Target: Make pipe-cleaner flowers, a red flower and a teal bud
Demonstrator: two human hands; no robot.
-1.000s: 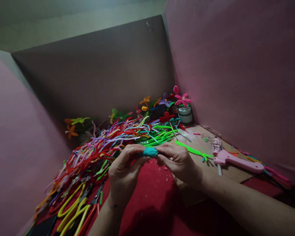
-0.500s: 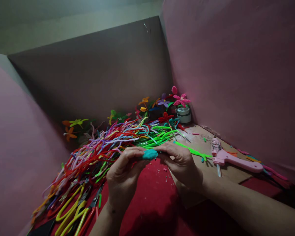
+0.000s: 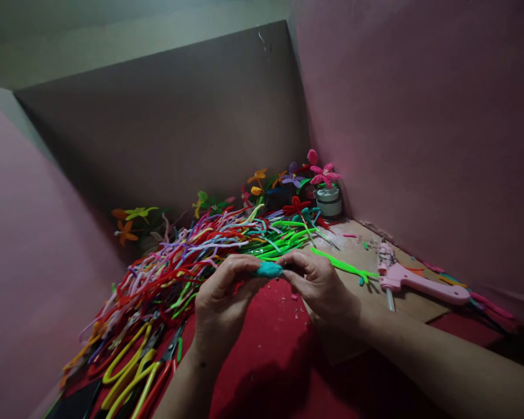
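Between my two hands is a small fuzzy turquoise pipe-cleaner piece, petal-like in shape. My left hand pinches its left end between thumb and fingers. At its right end, my right hand closes thumb and fingertips on the tip. The piece is held level above the red tabletop. Just behind my hands lies a large heap of coloured pipe cleaners, with bright green ones nearest to my fingers.
A pink glue gun rests on a brown board at right. Yellow-handled pliers lie at front left. Pipe-cleaner flowers stand at the back near a pale round container. Pink walls rise on both sides.
The turquoise piece looks slimmer and tilted less toward the camera. My right fingers have curled closer around its right end. The view has shifted slightly.
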